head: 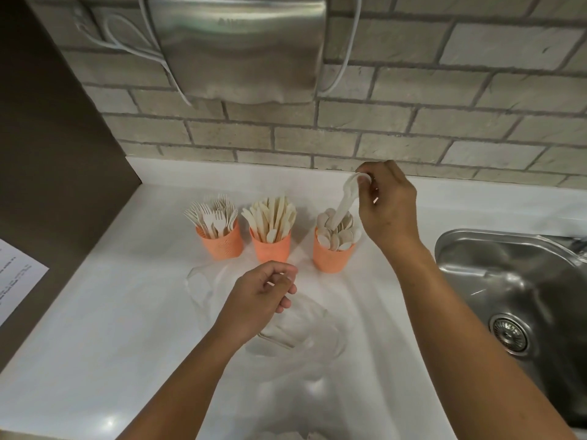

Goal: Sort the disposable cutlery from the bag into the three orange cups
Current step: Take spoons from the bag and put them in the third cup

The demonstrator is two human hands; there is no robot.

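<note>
Head view, the only one. Three orange cups are lined up on the white tabletop (104, 328) near the brick wall: fork cup (222, 244) on the left, knife cup (270, 247) in the middle, spoon cup (333, 254) on the right, all well filled and upright, apart from each other.

The right hand (389, 208) is held above and just right of the spoon cup; its grip is pinched on the top end of a white spoon (344, 201), which is tilted with its lower end down among the spoons already in that cup. The left hand (263, 296) is loosely curled over the clear plastic bag (298, 331); whether anything is grasped in it cannot be told. The bag lies flat in front of the cups and looks nearly empty, so the task is judged to be close to done.

Step in hand, as judged: seating the spoon. The spoon should be brought nearer vertical and let slide into a gap rather than pushed, since the cup is crowded. Release is best made low, so the cup is not nudged toward the sink (508, 281).

Writing: a sheet of paper (19, 277) at the left edge carries print, too small to be read. Faint embossing on the steel dispenser (235, 42) is illegible. No brands are seen on the cups.
</note>
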